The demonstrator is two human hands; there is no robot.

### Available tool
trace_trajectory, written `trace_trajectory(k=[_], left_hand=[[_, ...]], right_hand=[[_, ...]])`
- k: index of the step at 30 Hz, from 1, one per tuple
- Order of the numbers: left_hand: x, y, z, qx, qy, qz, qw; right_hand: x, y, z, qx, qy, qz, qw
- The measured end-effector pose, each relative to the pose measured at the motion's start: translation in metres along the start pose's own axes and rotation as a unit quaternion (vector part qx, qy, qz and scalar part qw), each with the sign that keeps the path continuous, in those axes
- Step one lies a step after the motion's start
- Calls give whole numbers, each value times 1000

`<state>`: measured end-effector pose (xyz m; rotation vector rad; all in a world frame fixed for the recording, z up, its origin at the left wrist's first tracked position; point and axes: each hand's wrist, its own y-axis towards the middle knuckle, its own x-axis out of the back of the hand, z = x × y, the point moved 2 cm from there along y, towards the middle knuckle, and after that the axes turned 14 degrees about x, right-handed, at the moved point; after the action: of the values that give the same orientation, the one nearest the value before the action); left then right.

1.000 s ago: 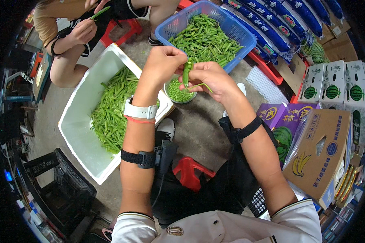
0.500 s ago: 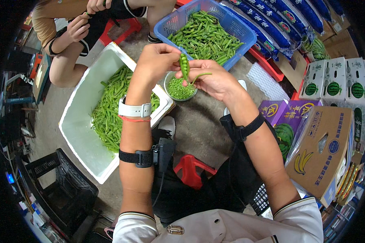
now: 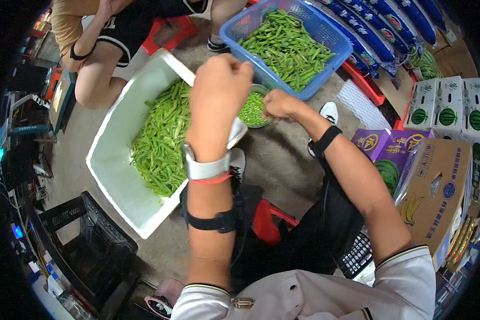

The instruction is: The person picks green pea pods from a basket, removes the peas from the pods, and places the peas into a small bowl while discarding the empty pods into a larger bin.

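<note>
1. A small round bowl of shelled green peas [image 3: 252, 109] sat on the ground at the centre, just near of the blue basket and beside the far right corner of the white box.
2. The right hand [image 3: 280, 104] hovered at the bowl's right rim with its fingers curled together; whether they pinched anything could not be told.
3. The left hand [image 3: 220, 88] was raised above the bowl's left side, fingers bunched into a loose fist, its back to the camera; what it held, if anything, was hidden.
4. A white watch and a black strap ringed the left forearm; a black band ringed the right wrist.
5. A blue plastic mesh basket [image 3: 330, 32], heaped with green pea pods, stood far of the bowl.
6. A white rectangular foam box [image 3: 114, 160], holding a pile of green pods, lay to the left.
7. Another person sat at the far left.
8. Cardboard fruit cartons [image 3: 437, 181] were stacked at the right.
</note>
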<state>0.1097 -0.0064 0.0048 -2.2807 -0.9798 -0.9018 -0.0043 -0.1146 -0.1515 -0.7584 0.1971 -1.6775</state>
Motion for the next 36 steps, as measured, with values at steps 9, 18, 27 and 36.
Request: trace_trajectory(k=[9,18,27,36], left_hand=[[6,-4,4,-6,20,93,995],[28,11,22,36,-54,162,985],[47,8,34,35,-27,138,989],[51,7,41,56,-28,141,988]], right_hand=[[-35,104,-151,-197,253,32,947],[-54,151,-233,-201,283,0,938],[-83,165,-205,-142,235,-172,946],[-65,119,-129,-171,-131,-273,938]])
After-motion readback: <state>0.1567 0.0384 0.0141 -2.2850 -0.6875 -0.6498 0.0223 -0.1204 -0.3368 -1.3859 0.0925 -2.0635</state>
